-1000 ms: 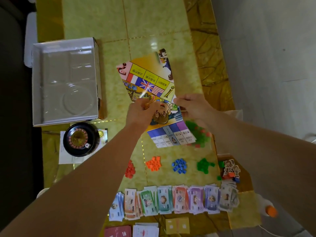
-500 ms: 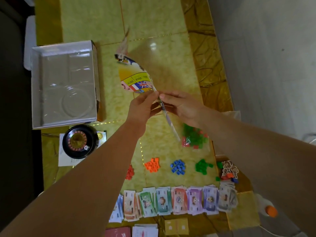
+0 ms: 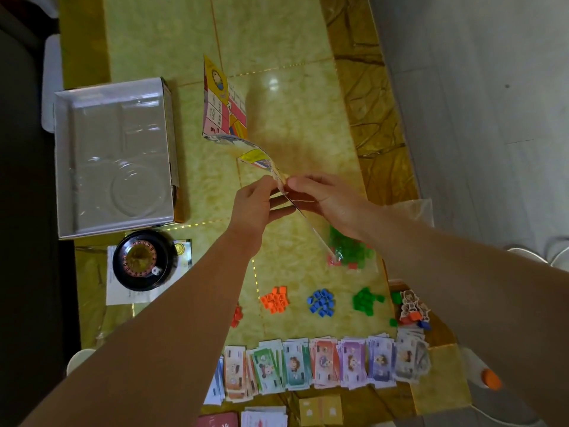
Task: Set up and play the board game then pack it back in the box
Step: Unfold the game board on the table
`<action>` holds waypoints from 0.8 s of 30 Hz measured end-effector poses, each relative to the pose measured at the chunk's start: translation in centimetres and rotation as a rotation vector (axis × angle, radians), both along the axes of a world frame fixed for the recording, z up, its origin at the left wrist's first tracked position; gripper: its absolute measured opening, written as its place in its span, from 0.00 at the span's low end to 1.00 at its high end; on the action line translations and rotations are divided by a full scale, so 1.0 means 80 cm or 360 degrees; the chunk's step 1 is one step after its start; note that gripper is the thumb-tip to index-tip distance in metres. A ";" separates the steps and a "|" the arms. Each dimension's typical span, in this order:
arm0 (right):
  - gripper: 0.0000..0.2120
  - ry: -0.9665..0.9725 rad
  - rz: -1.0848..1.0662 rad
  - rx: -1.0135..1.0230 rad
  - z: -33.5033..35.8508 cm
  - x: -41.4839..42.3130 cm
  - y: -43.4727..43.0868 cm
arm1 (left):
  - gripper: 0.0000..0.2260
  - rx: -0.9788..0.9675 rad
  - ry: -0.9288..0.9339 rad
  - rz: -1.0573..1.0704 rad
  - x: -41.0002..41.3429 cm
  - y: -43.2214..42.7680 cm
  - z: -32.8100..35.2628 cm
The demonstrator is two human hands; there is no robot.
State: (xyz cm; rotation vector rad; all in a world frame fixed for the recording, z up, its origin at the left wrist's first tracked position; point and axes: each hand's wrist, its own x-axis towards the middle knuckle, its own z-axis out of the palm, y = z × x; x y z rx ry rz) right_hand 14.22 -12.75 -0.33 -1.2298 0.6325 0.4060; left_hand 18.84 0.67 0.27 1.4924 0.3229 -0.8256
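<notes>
A folded paper game board, printed in pink and yellow, hangs in the air above the table, partly unfolded and seen edge-on. My left hand and my right hand both pinch its near edge, fingertips facing each other. The open grey game box with a clear plastic insert lies at the left. Below it sits a black roulette wheel. Piles of orange, blue and green tokens lie in a row, and play money is fanned along the near side.
A clear bag of green and red pieces lies right of centre. Cardboard character pawns stand at the right edge. Card stacks sit at the bottom. A paper sheet lies under the wheel. The table's right edge borders grey floor.
The board went from facing me to turned edge-on, and its far part has swung up and unfolded to the left. Both hands came together on its near edge.
</notes>
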 end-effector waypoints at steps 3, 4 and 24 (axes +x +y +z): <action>0.17 -0.0029 0.0089 -0.0113 0.002 0.001 0.005 | 0.13 -0.0032 0.0025 0.0000 0.000 -0.002 0.006; 0.18 -0.0019 0.0115 -0.0138 0.002 0.002 0.007 | 0.13 -0.0032 0.0030 -0.0002 0.001 -0.002 0.007; 0.05 0.0236 0.0005 -0.0246 0.015 -0.004 0.004 | 0.10 0.0279 -0.0047 -0.0035 -0.001 0.020 0.000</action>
